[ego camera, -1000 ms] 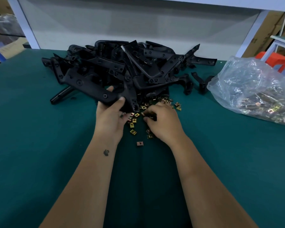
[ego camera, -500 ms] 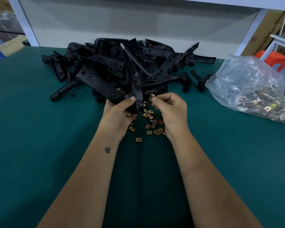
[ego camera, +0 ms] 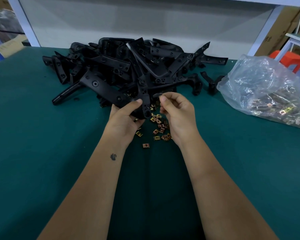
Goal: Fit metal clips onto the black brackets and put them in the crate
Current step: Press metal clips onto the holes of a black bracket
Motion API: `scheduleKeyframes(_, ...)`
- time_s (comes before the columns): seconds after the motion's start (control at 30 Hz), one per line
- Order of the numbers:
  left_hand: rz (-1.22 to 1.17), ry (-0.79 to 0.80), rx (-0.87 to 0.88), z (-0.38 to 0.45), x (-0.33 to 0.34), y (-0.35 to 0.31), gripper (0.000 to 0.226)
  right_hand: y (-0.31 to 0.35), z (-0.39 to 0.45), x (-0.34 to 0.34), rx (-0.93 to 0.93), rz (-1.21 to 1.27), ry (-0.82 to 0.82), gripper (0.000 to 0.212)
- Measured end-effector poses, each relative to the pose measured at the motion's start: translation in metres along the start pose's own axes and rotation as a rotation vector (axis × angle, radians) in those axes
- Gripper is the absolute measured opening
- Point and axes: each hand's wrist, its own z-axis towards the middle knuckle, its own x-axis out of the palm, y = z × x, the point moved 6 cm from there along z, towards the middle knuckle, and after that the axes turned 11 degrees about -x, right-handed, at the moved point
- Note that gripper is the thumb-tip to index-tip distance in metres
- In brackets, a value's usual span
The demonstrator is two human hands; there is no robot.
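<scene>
A heap of black brackets (ego camera: 132, 66) lies at the back of the green table (ego camera: 42, 153). My left hand (ego camera: 126, 116) grips one black bracket (ego camera: 104, 89) lifted just in front of the heap, thumb on top. My right hand (ego camera: 177, 111) pinches a small metal clip (ego camera: 160, 97) between thumb and forefinger, a little right of the held bracket's lower arm. Several brass-coloured loose clips (ego camera: 158, 126) are scattered on the table below and between my hands. No crate is in view.
A clear plastic bag (ego camera: 260, 87) with several clips sits at the right. A white frame post (ego camera: 27, 21) and grey back panel close the table's far side. Cardboard boxes (ego camera: 282, 26) and an orange stool (ego camera: 291, 58) stand beyond on the right.
My right hand rose from the loose clips with one clip pinched. My left hand lifted the bracket off the table and turned it toward the right hand.
</scene>
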Motion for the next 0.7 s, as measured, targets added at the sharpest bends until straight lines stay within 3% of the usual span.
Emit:
scheduleKeyframes(0.2,0.033,-0.050,0.024,0.002,-0.002,0.000,0.042,0.001,-0.001,0.002,0.011,0.023,0.035,0.010)
scheduleKeyframes(0.4,0.211,-0.113,0.152,0.002,-0.006,-0.001,0.102,-0.001,-0.004,0.006,0.011,-0.058,0.040,0.011)
scheduleKeyframes(0.47,0.268,-0.100,0.215,-0.001,-0.004,-0.005,0.093,0.000,-0.003,0.005,-0.001,-0.086,0.028,0.011)
scheduleKeyframes(0.57,0.360,-0.094,0.261,-0.006,0.000,-0.010,0.047,0.000,-0.004,0.009,0.017,-0.025,0.041,0.011)
scheduleKeyframes(0.7,0.450,-0.084,0.207,-0.010,0.008,-0.006,0.037,-0.001,-0.007,0.012,0.043,-0.018,0.051,0.013)
